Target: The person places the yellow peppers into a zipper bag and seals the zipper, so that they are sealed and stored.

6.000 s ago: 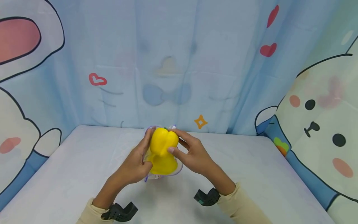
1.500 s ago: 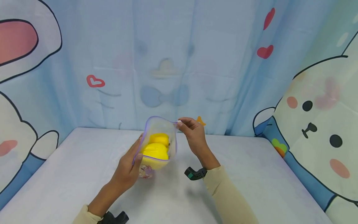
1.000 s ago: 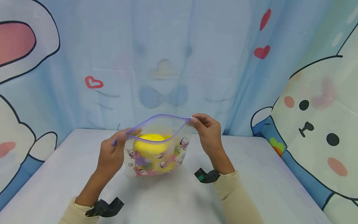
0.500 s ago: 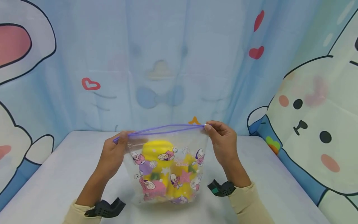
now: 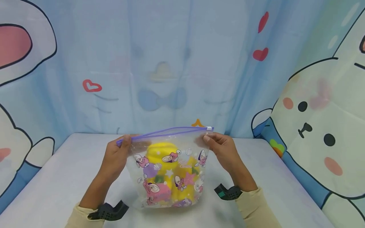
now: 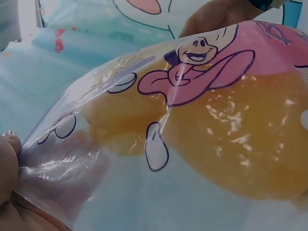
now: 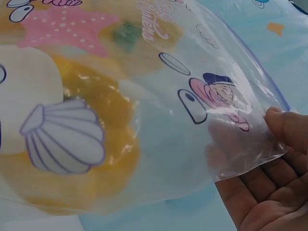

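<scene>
A clear zip bag with pink cartoon prints is held up at mid-table, its front facing me. Through the film show yellow bell peppers with green stems. Purple strips run along the bag's mouth, slightly parted in the middle, and a white slider sits at their right end. My left hand pinches the upper left corner between thumb and fingers. My right hand pinches the right side just below the slider; in the right wrist view its thumb presses the film from the front, fingers behind.
The bag is over a white-covered table. A light blue curtain with cartoon figures hangs behind and at both sides. Black wrist cameras sit at the cuffs of beige sleeves.
Earlier both hands held a yellow pepper over the bag; then it went inside. The hands drew the mouth wide and turned the bag upright. Just now the right hand slid from the slider down the side.
</scene>
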`<state>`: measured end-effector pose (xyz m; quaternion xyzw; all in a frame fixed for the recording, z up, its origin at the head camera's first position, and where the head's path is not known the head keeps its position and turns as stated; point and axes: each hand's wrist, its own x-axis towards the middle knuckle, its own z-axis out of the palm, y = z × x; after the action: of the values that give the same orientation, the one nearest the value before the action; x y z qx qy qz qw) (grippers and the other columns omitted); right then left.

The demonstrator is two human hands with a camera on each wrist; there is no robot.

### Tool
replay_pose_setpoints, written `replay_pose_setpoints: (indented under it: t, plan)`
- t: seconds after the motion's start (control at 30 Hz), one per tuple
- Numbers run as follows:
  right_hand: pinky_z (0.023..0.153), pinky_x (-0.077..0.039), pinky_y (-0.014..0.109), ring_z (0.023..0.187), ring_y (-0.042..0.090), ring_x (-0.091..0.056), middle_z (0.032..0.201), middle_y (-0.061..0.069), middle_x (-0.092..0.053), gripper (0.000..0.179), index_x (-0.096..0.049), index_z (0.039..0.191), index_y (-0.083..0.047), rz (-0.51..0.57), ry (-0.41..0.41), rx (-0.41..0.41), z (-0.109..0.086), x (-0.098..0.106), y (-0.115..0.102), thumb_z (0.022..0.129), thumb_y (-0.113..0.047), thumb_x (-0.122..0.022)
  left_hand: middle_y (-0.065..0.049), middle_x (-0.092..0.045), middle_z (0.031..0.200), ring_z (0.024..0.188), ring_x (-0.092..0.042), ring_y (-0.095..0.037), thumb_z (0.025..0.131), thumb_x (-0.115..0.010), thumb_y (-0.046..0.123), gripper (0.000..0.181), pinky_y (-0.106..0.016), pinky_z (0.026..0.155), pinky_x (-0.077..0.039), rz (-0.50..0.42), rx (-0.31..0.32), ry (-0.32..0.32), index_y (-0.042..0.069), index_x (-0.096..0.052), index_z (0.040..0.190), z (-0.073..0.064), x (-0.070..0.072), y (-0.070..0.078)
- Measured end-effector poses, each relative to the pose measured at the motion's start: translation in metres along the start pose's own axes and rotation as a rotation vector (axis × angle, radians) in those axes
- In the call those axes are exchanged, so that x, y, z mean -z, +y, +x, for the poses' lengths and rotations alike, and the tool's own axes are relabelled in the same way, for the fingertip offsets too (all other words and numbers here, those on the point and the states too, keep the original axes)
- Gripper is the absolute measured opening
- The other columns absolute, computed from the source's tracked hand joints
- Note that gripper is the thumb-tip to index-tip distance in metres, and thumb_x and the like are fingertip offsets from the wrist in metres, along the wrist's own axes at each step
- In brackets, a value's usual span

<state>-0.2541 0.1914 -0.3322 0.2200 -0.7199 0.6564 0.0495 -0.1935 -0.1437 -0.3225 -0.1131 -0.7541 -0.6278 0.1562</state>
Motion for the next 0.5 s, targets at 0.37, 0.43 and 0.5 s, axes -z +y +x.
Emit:
replay_pose_setpoints:
  t: [0.37,0.43,0.5]
  plan:
    - [0.085,-0.055,0.034,0.097,0.019,-0.068,0.099,0.002,-0.073,0.02,-0.075,0.104,-0.005,0.011,0.01,0.05,0.002,-0.012,-0.002,0.095,-0.018,-0.063,-0.017,-0.064,0.118,0.11,-0.061,-0.028,0.1,-0.049,0.042,0.051,-0.045,0.1,-0.045,-0.043,-0.021,0.027,-0.001,-0.06,0.126,0.027,0.015,-0.002]
    - [0.084,-0.055,0.033,0.096,0.019,-0.068,0.099,0.003,-0.073,0.02,-0.074,0.105,-0.003,0.009,0.021,0.061,0.001,-0.013,-0.002,0.096,-0.017,-0.062,-0.012,-0.065,0.119,0.112,-0.06,-0.023,0.1,-0.051,0.039,0.047,-0.04,0.102,-0.044,-0.026,-0.069,0.034,0.002,-0.059,0.128,0.031,0.017,0.002]
    - [0.083,-0.056,0.032,0.096,0.019,-0.068,0.099,0.002,-0.073,0.021,-0.073,0.105,-0.001,0.004,0.025,0.067,0.0,-0.014,-0.002,0.096,-0.016,-0.061,-0.006,-0.066,0.12,0.114,-0.059,-0.018,0.1,-0.052,0.034,0.041,-0.036,0.103,-0.043,0.05,-0.159,0.076,0.005,-0.06,0.128,0.034,0.019,0.01]
